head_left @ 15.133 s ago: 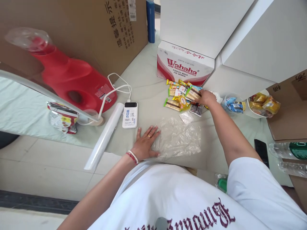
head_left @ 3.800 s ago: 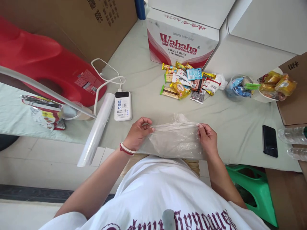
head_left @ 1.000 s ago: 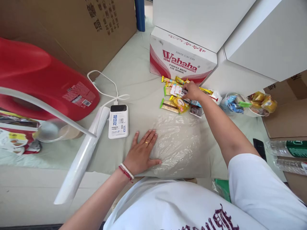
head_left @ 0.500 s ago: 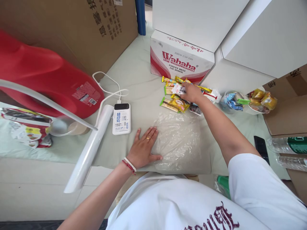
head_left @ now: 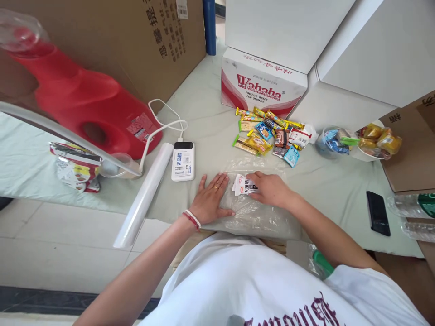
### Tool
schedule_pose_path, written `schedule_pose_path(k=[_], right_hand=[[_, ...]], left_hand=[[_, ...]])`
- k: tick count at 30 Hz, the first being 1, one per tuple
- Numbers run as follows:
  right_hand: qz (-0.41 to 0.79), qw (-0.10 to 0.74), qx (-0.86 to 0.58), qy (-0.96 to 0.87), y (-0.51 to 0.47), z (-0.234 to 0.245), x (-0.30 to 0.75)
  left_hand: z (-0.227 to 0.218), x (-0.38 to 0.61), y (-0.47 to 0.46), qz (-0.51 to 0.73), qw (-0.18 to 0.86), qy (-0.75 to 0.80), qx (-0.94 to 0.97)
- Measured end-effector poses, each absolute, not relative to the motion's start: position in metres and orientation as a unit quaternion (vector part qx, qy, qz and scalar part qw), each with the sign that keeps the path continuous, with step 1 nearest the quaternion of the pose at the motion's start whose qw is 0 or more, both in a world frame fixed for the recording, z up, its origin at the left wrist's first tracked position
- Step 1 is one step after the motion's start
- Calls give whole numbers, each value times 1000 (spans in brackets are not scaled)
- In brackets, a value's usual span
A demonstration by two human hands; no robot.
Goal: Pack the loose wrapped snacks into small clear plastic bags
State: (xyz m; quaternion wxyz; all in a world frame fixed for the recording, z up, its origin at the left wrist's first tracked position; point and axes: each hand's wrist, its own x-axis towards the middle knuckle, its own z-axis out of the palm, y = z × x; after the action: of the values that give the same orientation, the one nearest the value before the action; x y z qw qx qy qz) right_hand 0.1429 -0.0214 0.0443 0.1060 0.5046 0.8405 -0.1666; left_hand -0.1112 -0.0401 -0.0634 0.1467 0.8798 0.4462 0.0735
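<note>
My left hand (head_left: 211,198) lies flat with its fingers spread, pressing on the left edge of a sheet of clear plastic wrap (head_left: 258,219). Held in my right hand (head_left: 272,188) is a white snack packet (head_left: 242,185) with dark and red print, over the upper part of the plastic; whether it touches the plastic I cannot tell. Beyond both hands lies a loose pile of wrapped snacks (head_left: 260,144), in yellow, green, blue, brown and white wrappers.
A Wahaha water carton (head_left: 261,90) stands behind the snacks. To the left are a white power bank (head_left: 183,165) with a cable, a roll of clear film (head_left: 146,194) and a red jug (head_left: 98,108). Snack-filled cups (head_left: 331,145) and a black phone (head_left: 378,213) are on the right.
My right hand has come back from the pile toward me, bringing the white snack packet over the plastic wrap. My left hand stays flat. The view has shifted slightly.
</note>
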Motion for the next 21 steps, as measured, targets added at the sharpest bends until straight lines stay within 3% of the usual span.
schedule_pose_path(k=[6,14,21], right_hand=[[-162,75,546,818,-32,20,129],[-165,95,553,811,-37,18,132],[-177,56,524,831,-47,15,154]], left_hand=[[-63,-111,-40,65,149,448,879],[-61,-112,-38,49,156,452,877],[-60,-117,-39,103,177,449,869]])
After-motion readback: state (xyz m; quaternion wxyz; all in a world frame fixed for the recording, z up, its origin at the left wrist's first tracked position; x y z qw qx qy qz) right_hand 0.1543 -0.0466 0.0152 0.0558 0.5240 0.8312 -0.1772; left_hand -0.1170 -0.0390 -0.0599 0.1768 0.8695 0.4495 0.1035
